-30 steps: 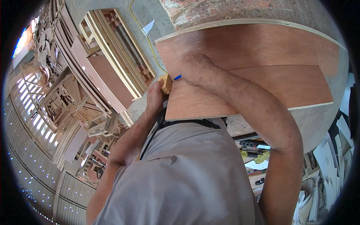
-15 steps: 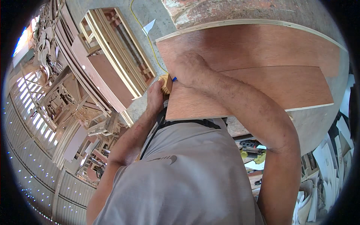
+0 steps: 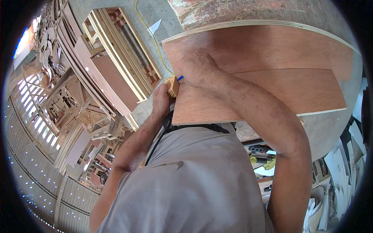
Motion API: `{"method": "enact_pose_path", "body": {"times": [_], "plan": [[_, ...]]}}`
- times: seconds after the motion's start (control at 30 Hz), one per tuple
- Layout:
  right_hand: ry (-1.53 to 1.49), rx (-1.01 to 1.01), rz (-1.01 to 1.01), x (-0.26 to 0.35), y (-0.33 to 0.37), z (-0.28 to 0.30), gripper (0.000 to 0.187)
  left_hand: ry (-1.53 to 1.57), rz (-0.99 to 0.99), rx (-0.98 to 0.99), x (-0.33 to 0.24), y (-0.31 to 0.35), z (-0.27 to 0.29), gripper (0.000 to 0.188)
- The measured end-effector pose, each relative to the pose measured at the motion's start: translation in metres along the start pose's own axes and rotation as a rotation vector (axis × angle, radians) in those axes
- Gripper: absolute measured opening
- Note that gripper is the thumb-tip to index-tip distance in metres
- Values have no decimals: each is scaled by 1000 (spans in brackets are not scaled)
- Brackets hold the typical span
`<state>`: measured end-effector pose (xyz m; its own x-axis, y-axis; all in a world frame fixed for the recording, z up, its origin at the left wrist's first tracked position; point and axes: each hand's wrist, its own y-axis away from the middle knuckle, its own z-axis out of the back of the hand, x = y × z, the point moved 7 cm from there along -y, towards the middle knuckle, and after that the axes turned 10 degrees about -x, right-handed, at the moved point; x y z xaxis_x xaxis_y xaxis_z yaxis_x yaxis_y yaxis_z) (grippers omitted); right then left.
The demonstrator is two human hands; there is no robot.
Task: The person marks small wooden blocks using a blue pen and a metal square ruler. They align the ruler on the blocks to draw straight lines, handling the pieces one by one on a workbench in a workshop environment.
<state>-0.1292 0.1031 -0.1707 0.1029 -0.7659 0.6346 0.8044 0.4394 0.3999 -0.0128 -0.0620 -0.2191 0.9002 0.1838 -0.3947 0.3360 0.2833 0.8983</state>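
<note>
My left hand (image 3: 160, 98) is closed on a small light wooden block (image 3: 173, 86), pressed against the left edge of a reddish-brown plywood panel (image 3: 264, 91). Over the panel's left end, my right hand (image 3: 196, 70) is closed, its fingers turned away and partly blurred. A short blue tip (image 3: 180, 78) sticks out beneath it beside the block, looking like the end of a pen; the rest of it is hidden by the hand. A second plywood panel (image 3: 279, 46) with a pale layered edge lies against the far side of the first.
A worn work surface (image 3: 225, 13) shows beyond the panels. On the floor to the left stands a wooden frame (image 3: 120, 54), with a yellow cord (image 3: 156, 46) and a white scrap (image 3: 155, 28) near it. Sheet offcuts (image 3: 338, 174) lean at the right.
My right hand has shifted very slightly, and the blue tip now sits a little higher, away from where it was. My left hand and the block stay in place.
</note>
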Motion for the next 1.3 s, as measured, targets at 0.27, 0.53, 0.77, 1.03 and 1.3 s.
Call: {"method": "enact_pose_path", "body": {"times": [0.27, 0.53, 0.77, 1.03, 1.3], "plan": [[-26, -38, -7, -3, 6, 4, 18, 14, 12, 24, 1, 3, -7, 30], [-37, -45, -42, -7, 5, 13, 12, -3, 13, 5, 9, -4, -2, 30], [-25, 11, -42, -8, 9, 18, 18, 18, 18, 23, 3, 3, -9, 31], [-18, 50, -49, -10, 10, -11, 17, -11, 3, 8, 5, 1, -6, 32], [-50, -50, -18, -5, 7, -2, 16, -39, -16, -26, 1, 4, -5, 33]]}}
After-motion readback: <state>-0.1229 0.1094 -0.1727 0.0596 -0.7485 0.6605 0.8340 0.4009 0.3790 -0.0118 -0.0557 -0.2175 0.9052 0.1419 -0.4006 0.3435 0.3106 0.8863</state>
